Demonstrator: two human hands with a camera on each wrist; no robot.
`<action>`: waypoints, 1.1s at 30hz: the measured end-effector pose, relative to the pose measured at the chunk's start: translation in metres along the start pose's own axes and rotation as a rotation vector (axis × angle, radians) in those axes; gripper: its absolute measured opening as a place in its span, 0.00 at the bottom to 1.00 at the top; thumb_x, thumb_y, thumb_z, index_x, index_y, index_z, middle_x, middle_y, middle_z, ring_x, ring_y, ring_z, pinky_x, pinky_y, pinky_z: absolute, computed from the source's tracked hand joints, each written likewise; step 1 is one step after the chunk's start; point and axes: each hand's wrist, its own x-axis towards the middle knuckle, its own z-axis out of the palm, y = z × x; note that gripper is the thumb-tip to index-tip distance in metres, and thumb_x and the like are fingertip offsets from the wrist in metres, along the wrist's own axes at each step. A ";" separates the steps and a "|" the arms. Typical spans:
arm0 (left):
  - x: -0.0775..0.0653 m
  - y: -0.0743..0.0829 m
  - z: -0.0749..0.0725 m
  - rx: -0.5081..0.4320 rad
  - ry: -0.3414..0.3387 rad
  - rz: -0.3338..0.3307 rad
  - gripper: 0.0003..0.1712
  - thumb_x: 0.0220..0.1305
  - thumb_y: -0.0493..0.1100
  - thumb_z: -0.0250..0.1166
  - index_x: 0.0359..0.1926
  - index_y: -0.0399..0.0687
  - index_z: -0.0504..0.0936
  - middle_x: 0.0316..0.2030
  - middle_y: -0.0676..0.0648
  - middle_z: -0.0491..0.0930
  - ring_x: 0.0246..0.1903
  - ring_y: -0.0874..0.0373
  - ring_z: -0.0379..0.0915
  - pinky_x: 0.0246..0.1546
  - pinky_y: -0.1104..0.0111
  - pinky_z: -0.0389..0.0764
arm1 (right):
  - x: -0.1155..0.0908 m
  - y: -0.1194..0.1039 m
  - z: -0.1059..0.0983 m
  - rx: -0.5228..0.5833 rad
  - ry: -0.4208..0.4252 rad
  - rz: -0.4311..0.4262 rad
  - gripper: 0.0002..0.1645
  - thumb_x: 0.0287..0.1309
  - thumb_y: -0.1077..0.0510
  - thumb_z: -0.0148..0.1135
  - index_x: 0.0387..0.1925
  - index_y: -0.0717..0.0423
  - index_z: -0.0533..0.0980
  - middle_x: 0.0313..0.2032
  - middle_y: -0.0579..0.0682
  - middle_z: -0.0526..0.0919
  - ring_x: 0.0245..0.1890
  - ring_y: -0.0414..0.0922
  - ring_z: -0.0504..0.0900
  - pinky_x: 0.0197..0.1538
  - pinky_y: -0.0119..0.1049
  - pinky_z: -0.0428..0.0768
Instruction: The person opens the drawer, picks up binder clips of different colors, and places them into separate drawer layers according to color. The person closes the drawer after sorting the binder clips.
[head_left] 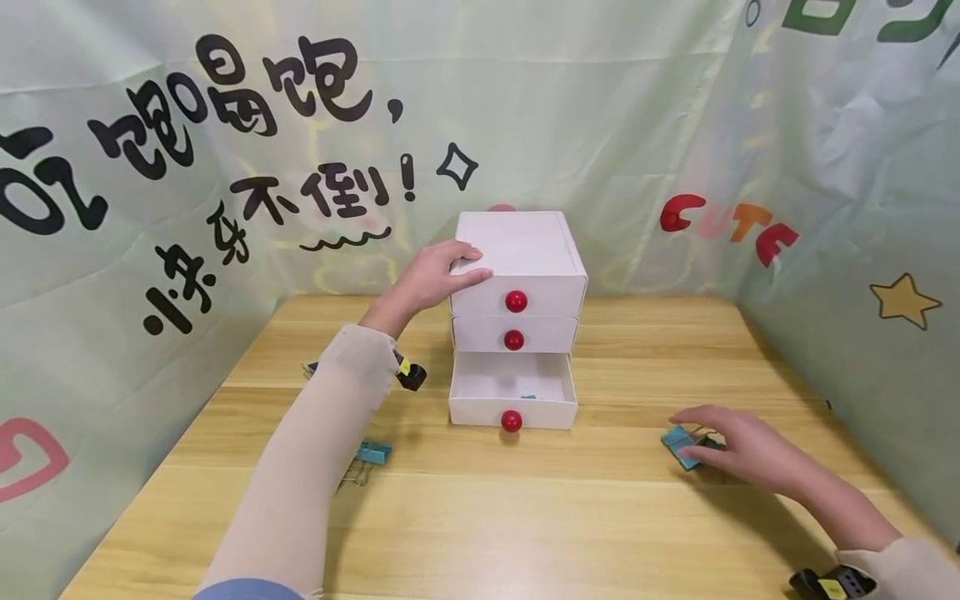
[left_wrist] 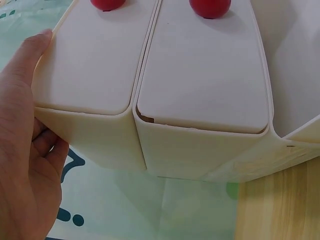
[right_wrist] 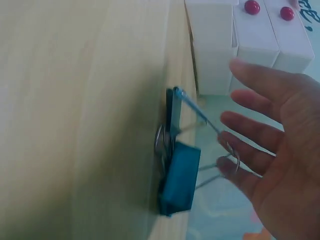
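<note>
A white drawer cabinet (head_left: 517,242) with red round knobs stands upright on the table, its bottom drawer (head_left: 480,412) pulled out and its upper two closed. My left hand (head_left: 431,273) grips the cabinet's top left corner. In the left wrist view its thumb lies along the top edge and its other fingers (left_wrist: 52,150) bend round the side. To the right of the cabinet, my right hand (head_left: 757,450) is over blue binder clips (head_left: 681,447). The right wrist view shows its fingers spread, fingertips right at the wire handles of a teal binder clip (right_wrist: 180,180).
A small blue item (head_left: 528,397) lies inside the bottom drawer. Left of the cabinet is another blue binder clip (head_left: 373,452), partly behind my left sleeve (head_left: 300,467). Printed cloth (head_left: 585,125) surrounds the wooden table (head_left: 487,517) at the back and sides.
</note>
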 end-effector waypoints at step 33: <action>0.000 -0.001 0.002 -0.008 0.006 0.021 0.28 0.64 0.62 0.63 0.56 0.48 0.79 0.57 0.47 0.76 0.57 0.53 0.69 0.60 0.60 0.69 | 0.007 0.004 0.008 -0.059 -0.050 0.053 0.24 0.56 0.49 0.70 0.53 0.52 0.78 0.50 0.52 0.79 0.46 0.55 0.82 0.43 0.52 0.81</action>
